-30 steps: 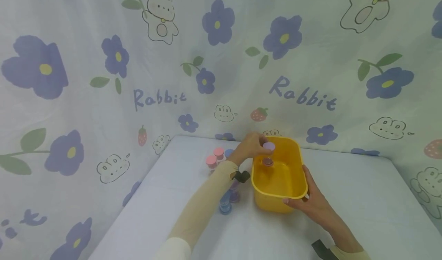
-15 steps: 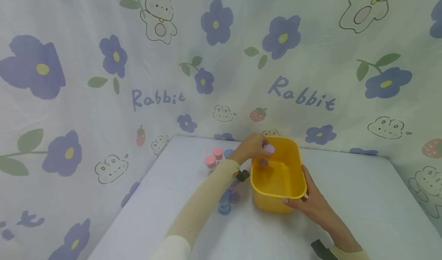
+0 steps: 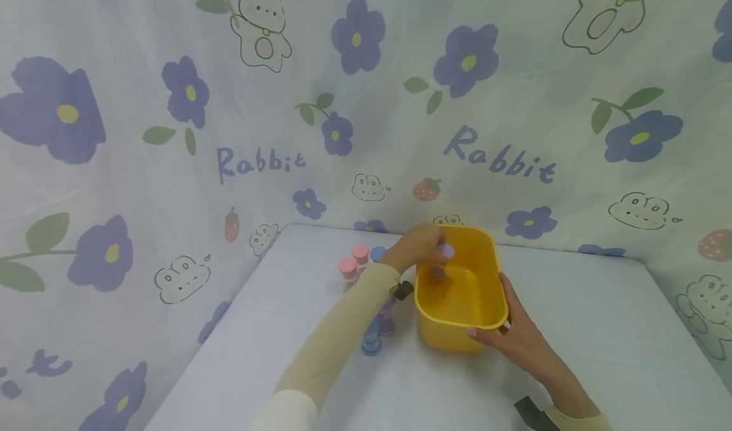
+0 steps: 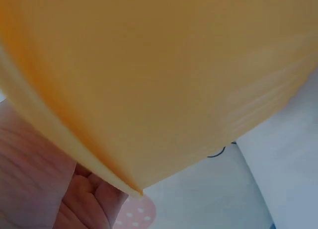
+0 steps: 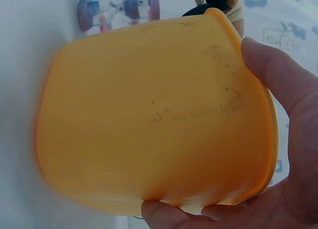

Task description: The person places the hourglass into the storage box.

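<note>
My left hand (image 3: 421, 245) reaches over the left rim of a yellow plastic bin (image 3: 457, 335) and holds a sand timer (image 3: 446, 250) with purple end caps. The timer hangs inside, near the bin's far left corner; whether it touches the bottom I cannot tell. My right hand (image 3: 517, 335) grips the bin's near right corner, thumb on the near rim and fingers along the right side. In the left wrist view the bin wall (image 4: 164, 90) hides the timer and most of the left hand (image 4: 84, 199).
Left of the bin, several more sand timers stand on the white table, among them a pink one (image 3: 347, 266) and a blue one (image 3: 372, 342). My left forearm partly hides this group. A rabbit-and-flower cloth (image 3: 366, 100) hangs behind the table.
My left hand has lowered the purple sand timer slightly deeper into the bin. The right hand keeps its grip on the corner, and the bin stays about where it was.
</note>
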A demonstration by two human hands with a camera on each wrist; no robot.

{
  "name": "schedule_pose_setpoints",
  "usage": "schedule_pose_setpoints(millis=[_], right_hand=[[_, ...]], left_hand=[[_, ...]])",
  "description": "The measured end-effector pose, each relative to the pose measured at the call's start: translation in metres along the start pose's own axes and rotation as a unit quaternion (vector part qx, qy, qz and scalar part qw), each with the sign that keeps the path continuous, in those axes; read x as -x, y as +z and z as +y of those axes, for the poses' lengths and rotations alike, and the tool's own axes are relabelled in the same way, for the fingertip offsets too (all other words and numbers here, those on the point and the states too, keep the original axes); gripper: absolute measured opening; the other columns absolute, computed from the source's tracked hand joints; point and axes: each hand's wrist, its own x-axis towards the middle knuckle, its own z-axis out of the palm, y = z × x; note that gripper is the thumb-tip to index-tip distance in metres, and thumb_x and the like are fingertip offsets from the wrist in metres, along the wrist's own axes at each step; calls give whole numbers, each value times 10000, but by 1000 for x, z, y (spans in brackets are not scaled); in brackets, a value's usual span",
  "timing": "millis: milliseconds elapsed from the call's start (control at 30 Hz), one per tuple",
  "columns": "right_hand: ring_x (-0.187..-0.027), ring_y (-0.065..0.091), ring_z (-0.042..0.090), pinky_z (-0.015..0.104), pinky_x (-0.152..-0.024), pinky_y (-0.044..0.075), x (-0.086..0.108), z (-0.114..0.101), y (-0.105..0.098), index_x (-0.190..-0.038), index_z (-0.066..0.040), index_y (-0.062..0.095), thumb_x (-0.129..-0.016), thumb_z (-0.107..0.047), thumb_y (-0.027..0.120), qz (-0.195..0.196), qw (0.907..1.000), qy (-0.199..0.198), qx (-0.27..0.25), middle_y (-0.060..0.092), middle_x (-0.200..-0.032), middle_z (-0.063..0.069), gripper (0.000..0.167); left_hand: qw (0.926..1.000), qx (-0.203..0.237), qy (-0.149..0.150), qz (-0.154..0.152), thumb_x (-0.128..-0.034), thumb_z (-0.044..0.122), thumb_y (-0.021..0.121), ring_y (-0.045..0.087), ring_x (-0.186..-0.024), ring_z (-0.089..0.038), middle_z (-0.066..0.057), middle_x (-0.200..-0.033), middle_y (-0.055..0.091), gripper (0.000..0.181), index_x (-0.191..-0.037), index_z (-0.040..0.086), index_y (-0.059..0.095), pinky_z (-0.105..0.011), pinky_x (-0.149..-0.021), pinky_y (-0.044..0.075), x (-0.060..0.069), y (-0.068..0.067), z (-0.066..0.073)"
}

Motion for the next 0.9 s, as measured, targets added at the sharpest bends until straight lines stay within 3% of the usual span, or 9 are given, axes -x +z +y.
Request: schedule_pose_setpoints(millis=[133,433,633,900], right_hand=[[-1536,282,449,609,-1167,351,0,1,-1,-1651,-310,-131,-866,-477,810,27,10000,-49,8,82,-1749,162,1237],[-1535,289,448,601,-1175,366,0,3,0,-1655,-297,-120,-867,-475,810,20,10000,-76,-17,84,-1749,166,1232],[-1542,280,440,605,-1180,353,0,4,-1,-1653,-310,-124,-866,-483,808,-9,10000,-52,-20,77,-1752,154,1232],[-1540,284,445,614,-1180,351,1,4,-1,-1655,-303,-118,-864,-481,811,9,10000,-91,-8,91,-1749,157,1233]], left_hand=[[9992,-378,82,-110,-841,299,840,611,-752,-143,46,-839,686,231,-955,137,721,-221,-704,532,-2,1,3],[9990,-397,33,-201,-880,256,817,613,-751,-145,65,-838,674,156,-930,171,695,-230,-753,549,0,8,5],[9974,-669,238,-118,-923,230,756,603,-718,-153,42,-800,659,114,-869,160,686,-231,-732,541,-1,8,5],[9971,-645,286,-283,-922,173,744,592,-682,-145,19,-777,650,93,-871,149,670,-215,-678,532,1,5,8]])
